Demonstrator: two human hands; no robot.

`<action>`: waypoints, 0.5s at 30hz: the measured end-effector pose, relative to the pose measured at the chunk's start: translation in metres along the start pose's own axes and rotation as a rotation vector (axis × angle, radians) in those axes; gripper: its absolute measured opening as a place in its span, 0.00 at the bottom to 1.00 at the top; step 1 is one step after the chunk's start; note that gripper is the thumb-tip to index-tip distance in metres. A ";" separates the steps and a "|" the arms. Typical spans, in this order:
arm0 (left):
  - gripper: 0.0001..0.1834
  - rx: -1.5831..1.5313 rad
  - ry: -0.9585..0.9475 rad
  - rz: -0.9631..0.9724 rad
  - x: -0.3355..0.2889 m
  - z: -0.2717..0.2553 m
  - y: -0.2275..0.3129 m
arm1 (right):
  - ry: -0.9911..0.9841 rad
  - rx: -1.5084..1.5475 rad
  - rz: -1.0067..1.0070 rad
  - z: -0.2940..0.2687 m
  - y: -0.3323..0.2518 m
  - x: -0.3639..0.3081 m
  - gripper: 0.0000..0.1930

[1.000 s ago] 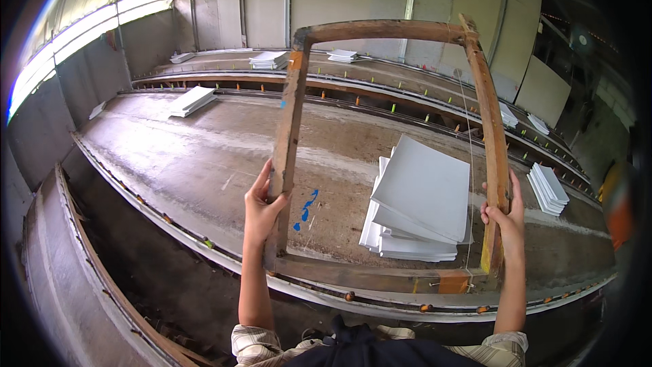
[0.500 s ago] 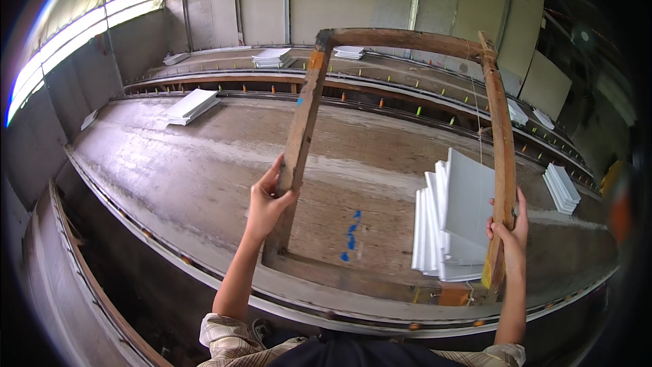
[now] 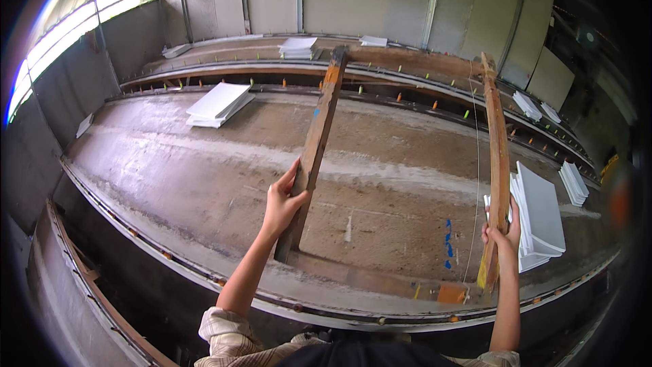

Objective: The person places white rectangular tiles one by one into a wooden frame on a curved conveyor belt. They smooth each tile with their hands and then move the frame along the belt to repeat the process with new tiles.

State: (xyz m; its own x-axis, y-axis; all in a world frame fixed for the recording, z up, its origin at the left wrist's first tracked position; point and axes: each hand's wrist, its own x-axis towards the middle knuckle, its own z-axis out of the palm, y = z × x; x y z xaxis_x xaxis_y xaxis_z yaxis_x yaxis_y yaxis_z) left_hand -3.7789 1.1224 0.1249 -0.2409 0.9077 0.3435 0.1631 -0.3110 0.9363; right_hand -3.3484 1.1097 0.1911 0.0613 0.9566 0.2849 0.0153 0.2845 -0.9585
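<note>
Evidently held wooden frame (image 3: 498, 149) over long table (image 3: 204, 156), pinching side rails (image 3: 316, 137) with left hand (image 3: 282, 206) and right hand (image 3: 504, 236); likely needed even grip for next shift.

No readable text, numbers or signs. Nearest to writing: blue marks (image 3: 448, 238) on the surface (image 3: 387, 156), between left hand (image 3: 283, 204) and right hand (image 3: 504, 236), closer to the right; can't make out characters. Blue spot (image 3: 316, 113) on wooden frame (image 3: 498, 163), beyond left hand: too small to tell.
</note>
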 end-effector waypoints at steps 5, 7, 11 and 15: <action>0.38 0.003 0.036 0.024 0.031 -0.033 -0.022 | -0.045 0.052 0.025 0.035 0.031 0.035 0.43; 0.38 0.021 0.022 -0.005 0.042 -0.050 -0.025 | -0.067 0.094 0.022 0.056 0.051 0.041 0.43; 0.39 0.072 0.062 0.079 0.055 -0.093 -0.054 | -0.080 0.105 -0.027 0.109 0.078 0.050 0.43; 0.40 -0.012 0.079 0.084 0.071 -0.146 -0.072 | -0.090 0.118 -0.092 0.170 0.079 0.050 0.42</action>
State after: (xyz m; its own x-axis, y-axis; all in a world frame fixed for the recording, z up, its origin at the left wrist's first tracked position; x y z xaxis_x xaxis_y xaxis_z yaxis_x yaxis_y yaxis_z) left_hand -3.9471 1.1683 0.0930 -0.3013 0.8534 0.4253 0.1743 -0.3892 0.9045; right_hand -3.5143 1.1903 0.1304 -0.0250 0.9263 0.3760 -0.1007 0.3718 -0.9228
